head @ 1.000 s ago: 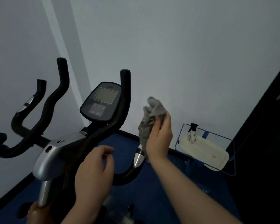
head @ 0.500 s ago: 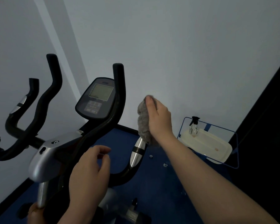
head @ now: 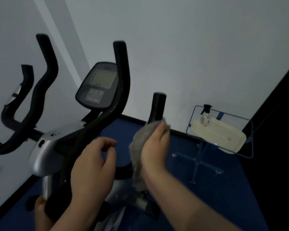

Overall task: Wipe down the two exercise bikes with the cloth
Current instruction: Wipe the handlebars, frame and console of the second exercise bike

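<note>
Black foam-covered curved handlebars (head: 40,77) at far left, rising against the pale wall. Just right of them, dark oval console with a grey screen (head: 99,85), mounted above the silver and black exercise bike frame (head: 45,147). Black upright handle (head: 122,77) crossing in front of the console's right edge.

Left hand (head: 92,165) low in the middle, hovering in front of the frame, fingers loosely curled with thumb and forefinger near each other, gripping nothing; contact with the bike not clear from this angle.

Right hand (head: 154,147) beside it, fingers wrapped round a crumpled grey cloth (head: 140,147), pressing that cloth about the short black handle post (head: 158,107). Bare top of the post sticking out above the cloth; loose end of the cloth hanging down below the wrist. Motion blur over hand and cloth.

Further right, blue wire-frame stand (head: 197,157) on the blue floor (head: 215,197), carrying a cream oval tray (head: 223,135). Small clear spray bottle with a black trigger (head: 205,114) upright at the tray's left end.
</note>
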`<state>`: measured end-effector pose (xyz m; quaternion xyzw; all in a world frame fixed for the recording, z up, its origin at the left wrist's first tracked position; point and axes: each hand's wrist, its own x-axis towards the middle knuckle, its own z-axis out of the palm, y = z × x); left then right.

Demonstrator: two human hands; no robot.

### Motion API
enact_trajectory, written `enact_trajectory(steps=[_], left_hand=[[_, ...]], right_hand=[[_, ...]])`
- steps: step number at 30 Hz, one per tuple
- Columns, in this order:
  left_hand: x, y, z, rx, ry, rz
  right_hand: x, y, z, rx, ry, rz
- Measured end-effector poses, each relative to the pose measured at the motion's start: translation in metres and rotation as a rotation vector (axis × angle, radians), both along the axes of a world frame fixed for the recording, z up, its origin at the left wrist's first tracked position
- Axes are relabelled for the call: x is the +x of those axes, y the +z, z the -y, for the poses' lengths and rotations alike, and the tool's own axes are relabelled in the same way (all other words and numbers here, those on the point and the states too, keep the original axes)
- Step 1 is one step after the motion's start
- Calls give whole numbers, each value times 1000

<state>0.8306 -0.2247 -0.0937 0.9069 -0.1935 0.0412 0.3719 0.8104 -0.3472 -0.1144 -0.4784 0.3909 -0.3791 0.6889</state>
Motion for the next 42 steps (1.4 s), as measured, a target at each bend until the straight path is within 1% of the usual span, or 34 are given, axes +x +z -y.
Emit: enact_trajectory(steps=[2,4,7,10,11,12,14,16,17,19,21,23,24,26,29,31,33,37,39,40,42], left_hand=[[0,-1,0,-5,-9,7],[-1,-2,-2,-38,-4,16],[-2,-1,-3,-64,-19,19],[-1,-4,-2,-104,-35,36],[-1,-6,-4,-142,-32,45],[-2,-8,-6,-197,-29,58],[-3,-8,-9,-347,-29,118],[-4,-7,-14,-457,-22,223],[-5,-8,-17,-464,-21,269],[-9,-12,-27,-379,-16,352],[-11,-20,-41,-271,21,424],[-14,-27,-51,-195,68,459],[-15,-29,-54,-170,108,460],[-16,-31,-55,-156,198,447],[-17,-31,-54,-200,285,437],[-16,-33,-55,-229,318,446],[-15,-34,-55,-231,326,451],[-14,-36,-56,-186,324,453],[-13,-36,-55,-176,328,460],[-12,-36,-56,-173,334,464],[-13,-36,-56,-171,341,471]], right_hand=[[3,6,6,35,-6,9],[-2,-2,-15,-33,-25,30],[-13,-7,-39,-74,-56,27],[-1,-4,-19,-165,-120,7],[-1,-3,-19,-243,-134,24],[-4,-5,-24,-368,-145,19],[-14,-13,-34,-717,-137,-83],[-22,-19,-28,-1170,4,-222],[-25,-18,-19,-1347,120,-277],[-34,-7,1,-1587,376,-358],[-44,4,21,-1786,630,-372],[-49,17,46,-1992,867,-393],[-48,22,58,-2097,946,-430],[-45,26,64,-2238,973,-525],[-42,16,29,-2301,817,-674],[-37,9,-3,-2250,779,-759],[-29,9,-18,-2159,818,-843],[-29,14,-4,-2175,954,-745],[-20,17,-10,-2181,937,-790],[-9,15,-16,-2092,956,-763],[7,11,-22,-1930,1077,-801]])
